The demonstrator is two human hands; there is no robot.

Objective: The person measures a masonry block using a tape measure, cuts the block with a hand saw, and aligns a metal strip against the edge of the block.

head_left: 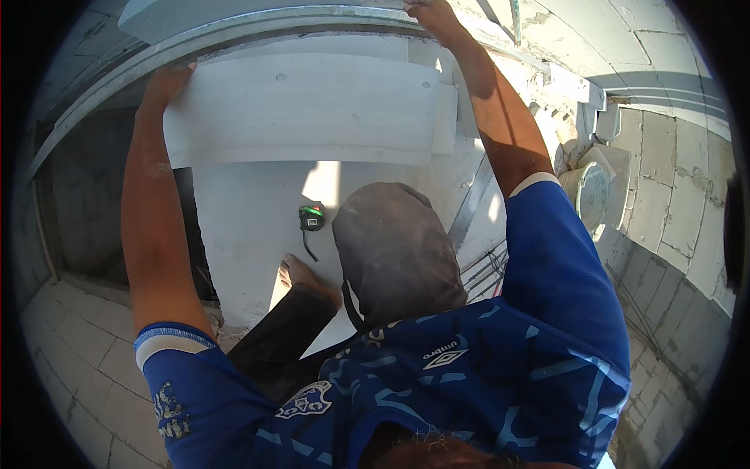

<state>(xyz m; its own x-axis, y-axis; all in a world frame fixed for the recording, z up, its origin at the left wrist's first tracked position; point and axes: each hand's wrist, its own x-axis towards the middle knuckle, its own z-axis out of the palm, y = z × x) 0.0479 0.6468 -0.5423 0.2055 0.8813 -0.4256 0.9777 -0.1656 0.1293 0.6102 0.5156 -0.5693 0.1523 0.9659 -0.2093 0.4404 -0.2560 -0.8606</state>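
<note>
A white panel (305, 109), flat and broad with a few dents, lies across the work area in front of me. My left hand (170, 84) is closed at the panel's upper left corner, its thumb along the edge and the other fingers mostly hidden. Farther up and to the right, my right hand (431, 16) is at a long pale metal rail (273, 19). Its fingers are curled, and what is in them cannot be made out. A black and green tape measure (312, 218) rests on the white surface (250, 211) below the panel, with a dark strap trailing from it.
My bare foot (299, 275) and bent knee (398, 250) are close below the tape measure. A dark opening (195, 234) borders the white surface on the left. To the right are a metal strip (471, 205), thin rods (486, 270), a bucket (591, 191) and a block wall (664, 172).
</note>
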